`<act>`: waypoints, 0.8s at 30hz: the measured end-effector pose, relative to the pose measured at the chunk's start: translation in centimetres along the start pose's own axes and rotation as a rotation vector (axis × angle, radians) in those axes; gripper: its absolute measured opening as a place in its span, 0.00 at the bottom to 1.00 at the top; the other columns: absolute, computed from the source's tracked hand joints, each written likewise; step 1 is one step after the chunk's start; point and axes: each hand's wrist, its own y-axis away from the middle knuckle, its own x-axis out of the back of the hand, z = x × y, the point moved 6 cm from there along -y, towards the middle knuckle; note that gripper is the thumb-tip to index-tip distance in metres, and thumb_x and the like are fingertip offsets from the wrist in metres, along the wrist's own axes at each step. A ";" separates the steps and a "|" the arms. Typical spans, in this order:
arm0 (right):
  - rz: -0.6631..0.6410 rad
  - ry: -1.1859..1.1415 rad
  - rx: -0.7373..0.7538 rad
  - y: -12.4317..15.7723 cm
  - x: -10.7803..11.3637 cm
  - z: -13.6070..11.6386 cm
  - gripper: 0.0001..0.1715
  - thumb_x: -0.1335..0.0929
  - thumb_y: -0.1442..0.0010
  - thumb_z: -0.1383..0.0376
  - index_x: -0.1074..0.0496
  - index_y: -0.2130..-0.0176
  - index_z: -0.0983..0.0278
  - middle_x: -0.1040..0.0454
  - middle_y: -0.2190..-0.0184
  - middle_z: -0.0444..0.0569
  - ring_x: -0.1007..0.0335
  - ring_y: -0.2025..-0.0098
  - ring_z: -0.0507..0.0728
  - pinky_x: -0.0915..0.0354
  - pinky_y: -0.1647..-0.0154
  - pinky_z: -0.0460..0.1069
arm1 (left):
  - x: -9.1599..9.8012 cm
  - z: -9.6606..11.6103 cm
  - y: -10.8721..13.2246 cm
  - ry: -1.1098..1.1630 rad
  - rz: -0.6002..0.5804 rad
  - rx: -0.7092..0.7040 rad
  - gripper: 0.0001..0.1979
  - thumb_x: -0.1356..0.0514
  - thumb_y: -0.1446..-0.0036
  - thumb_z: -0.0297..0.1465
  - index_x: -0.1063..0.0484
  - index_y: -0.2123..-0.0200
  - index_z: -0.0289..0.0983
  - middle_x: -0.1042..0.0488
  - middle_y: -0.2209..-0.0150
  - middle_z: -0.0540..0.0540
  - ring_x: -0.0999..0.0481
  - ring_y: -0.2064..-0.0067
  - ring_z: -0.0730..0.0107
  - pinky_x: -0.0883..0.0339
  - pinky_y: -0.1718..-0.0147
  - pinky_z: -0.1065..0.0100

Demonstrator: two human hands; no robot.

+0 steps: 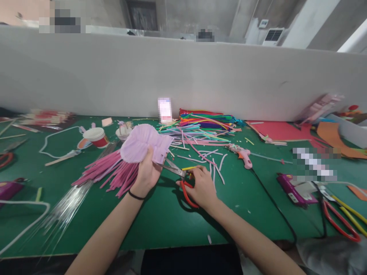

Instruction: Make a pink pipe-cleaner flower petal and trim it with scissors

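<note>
A fuzzy lilac piece of pipe cleaners (140,142), rounded at the left with a squarer end at the right, is gripped in my left hand (147,172), thumb on its face. My right hand (202,185) holds red-handled scissors (179,172). Their blades are parted and point left, at the lower edge of the lilac piece beside my left fingers. Whether they touch it I cannot tell. Under and left of my left hand lies a bundle of pink pipe cleaners (100,170). Short pale cut strips (213,164) are scattered beyond my right hand.
Multicoloured pipe cleaners (206,124) are heaped by the grey partition (183,76). A pink glue gun (243,156) with a black cord lies to the right, near a purple power strip (298,191). At the left stand a paper cup (96,136) and thin clear sticks (67,202).
</note>
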 end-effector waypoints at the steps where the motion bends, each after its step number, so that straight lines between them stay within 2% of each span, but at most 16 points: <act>1: 0.002 0.001 0.020 0.0 0.0 -0.1 0.28 0.31 0.45 0.44 0.29 0.60 0.65 0.26 0.65 0.54 0.34 0.54 0.65 0.35 0.54 0.58 | 0.1 -0.1 0.0 -0.010 0.018 0.022 0.14 0.47 0.35 0.33 0.26 0.53 0.33 0.19 0.64 0.43 0.20 0.67 0.68 0.25 0.66 0.70; 4: 0.009 0.005 0.079 0.0 -0.1 -0.4 0.27 0.31 0.45 0.45 0.29 0.60 0.65 0.26 0.65 0.54 0.35 0.51 0.66 0.36 0.50 0.59 | 0.2 -0.3 0.1 0.002 0.061 0.065 0.17 0.47 0.35 0.39 0.26 0.53 0.34 0.19 0.63 0.42 0.19 0.65 0.66 0.24 0.64 0.68; 7: 0.002 0.015 0.129 0.2 -0.2 -0.6 0.25 0.31 0.44 0.47 0.29 0.58 0.65 0.25 0.63 0.55 0.35 0.48 0.67 0.36 0.47 0.60 | 0.0 -0.1 0.1 0.062 0.078 0.063 0.20 0.47 0.36 0.43 0.29 0.49 0.37 0.19 0.60 0.43 0.19 0.59 0.65 0.24 0.59 0.66; 13: -0.007 0.083 0.156 0.5 -0.8 -0.6 0.26 0.32 0.42 0.50 0.30 0.52 0.67 0.25 0.61 0.58 0.36 0.42 0.67 0.35 0.44 0.59 | -0.2 0.0 0.2 0.066 0.073 0.060 0.21 0.49 0.36 0.44 0.29 0.48 0.38 0.19 0.59 0.43 0.20 0.55 0.65 0.24 0.56 0.66; 19: -0.009 0.081 0.147 0.6 -0.9 -0.4 0.24 0.33 0.40 0.51 0.30 0.53 0.67 0.24 0.58 0.58 0.34 0.42 0.65 0.33 0.46 0.55 | -0.3 -0.3 0.3 0.016 0.022 0.096 0.23 0.50 0.37 0.47 0.27 0.51 0.36 0.19 0.60 0.41 0.19 0.57 0.62 0.24 0.59 0.66; 24: -0.001 0.085 0.144 0.6 -0.8 0.0 0.22 0.32 0.40 0.54 0.31 0.51 0.65 0.24 0.58 0.57 0.35 0.41 0.64 0.31 0.49 0.54 | -0.3 -0.4 0.6 -0.007 0.039 0.118 0.22 0.47 0.38 0.45 0.27 0.51 0.36 0.19 0.60 0.40 0.18 0.59 0.62 0.24 0.59 0.66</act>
